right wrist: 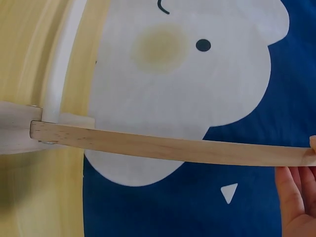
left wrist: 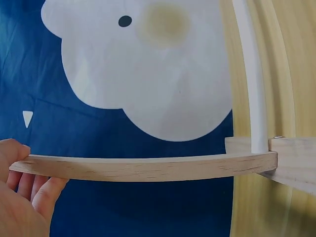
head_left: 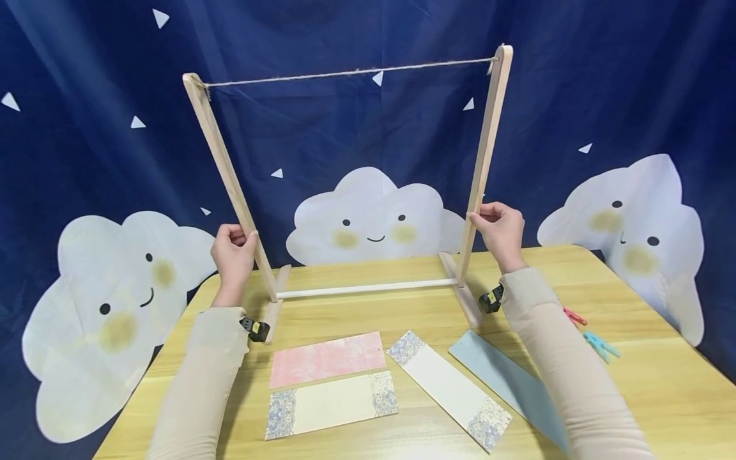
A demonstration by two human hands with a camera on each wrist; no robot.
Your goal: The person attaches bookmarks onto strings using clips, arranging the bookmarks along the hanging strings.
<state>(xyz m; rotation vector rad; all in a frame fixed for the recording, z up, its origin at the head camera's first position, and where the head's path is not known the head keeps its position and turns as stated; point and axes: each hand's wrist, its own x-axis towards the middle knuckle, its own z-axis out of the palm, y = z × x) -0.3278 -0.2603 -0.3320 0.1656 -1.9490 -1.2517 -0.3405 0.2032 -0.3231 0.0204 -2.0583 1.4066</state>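
Observation:
A wooden rack (head_left: 484,147) stands upright at the back of the table, with two tall posts on flat feet. Twine (head_left: 345,73) runs between the post tops, and a white rod (head_left: 368,289) joins the posts low down. My left hand (head_left: 234,257) grips the left post (left wrist: 148,169) in its lower half, thumb on one side and fingers on the other. On the opposite side my right hand (head_left: 501,231) pinches the right post (right wrist: 187,149) at about the same height. Most of the right hand lies outside the right wrist view.
Nearer on the table (head_left: 644,396) lie a pink board (head_left: 328,360), a cream board (head_left: 332,406) and a white board (head_left: 448,390) with lace-patterned ends, and a blue-grey board (head_left: 512,386) partly under the right sleeve. A teal clothespin (head_left: 600,345) and a red clothespin (head_left: 575,315) lie right.

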